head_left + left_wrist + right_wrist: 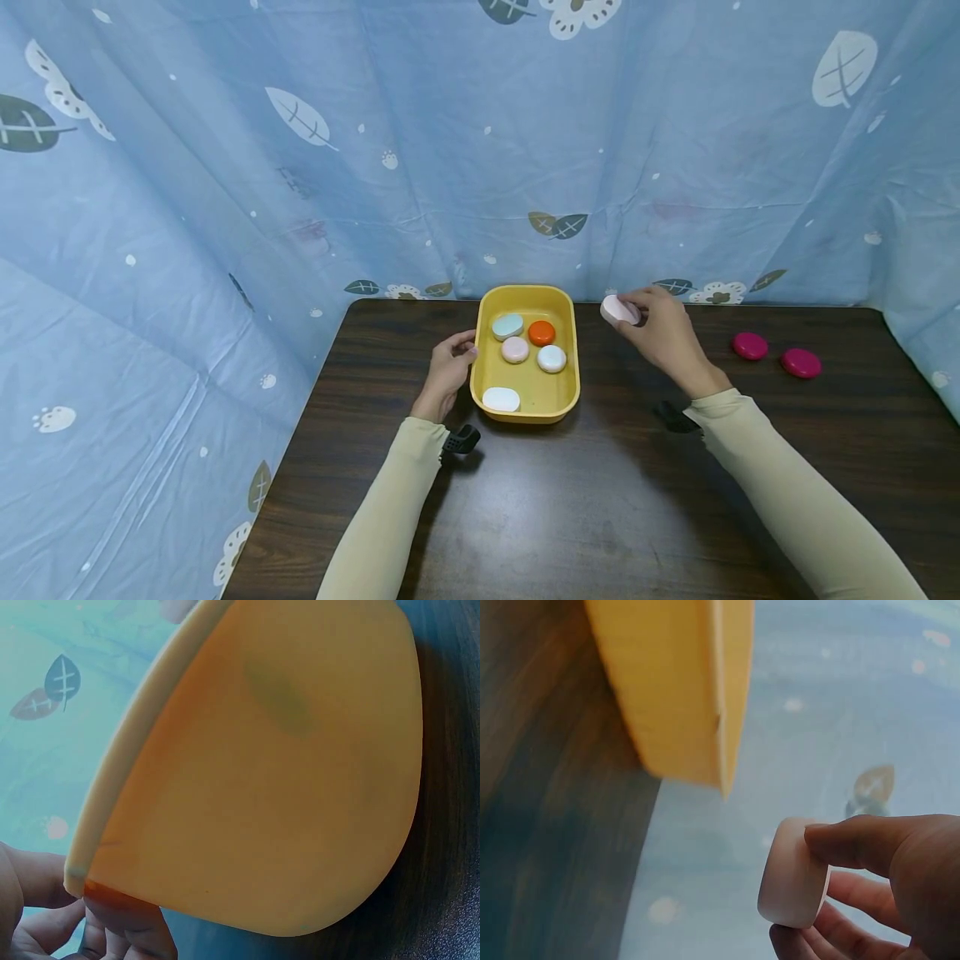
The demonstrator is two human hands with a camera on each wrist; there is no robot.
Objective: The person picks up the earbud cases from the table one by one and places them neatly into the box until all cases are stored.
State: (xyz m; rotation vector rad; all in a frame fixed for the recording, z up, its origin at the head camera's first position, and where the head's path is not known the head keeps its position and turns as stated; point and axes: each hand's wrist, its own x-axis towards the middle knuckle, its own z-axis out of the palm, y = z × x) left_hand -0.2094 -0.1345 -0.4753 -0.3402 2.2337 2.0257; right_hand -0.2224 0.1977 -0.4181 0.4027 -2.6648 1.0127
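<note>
By tray (536, 387) — R hand (666, 337) pinches block (614, 310), L (447, 371) grips rim (477, 350).

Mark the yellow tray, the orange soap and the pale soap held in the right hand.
Yellow tray (543, 394): head view, bare floor.
Orange soap (542, 332): head view, top face.
Pale soap (790, 877): right wrist view, uncovered middle.

A patterned blue curtain (420, 150) is hanging behind a dark wood-grain table (555, 517).
Seen from the head camera, the curtain is sweeping from 8 o'clock over 12 to 3, creasing near 8; the table is spreading from 3 round to 7, catching a pale sheen at 6. Across the cloth, a large white leaf print (844, 68) is showing at 2 o'clock, a green leaf print (26, 125) near 10, and a white paw print (54, 419) between 8 and 9.
</note>
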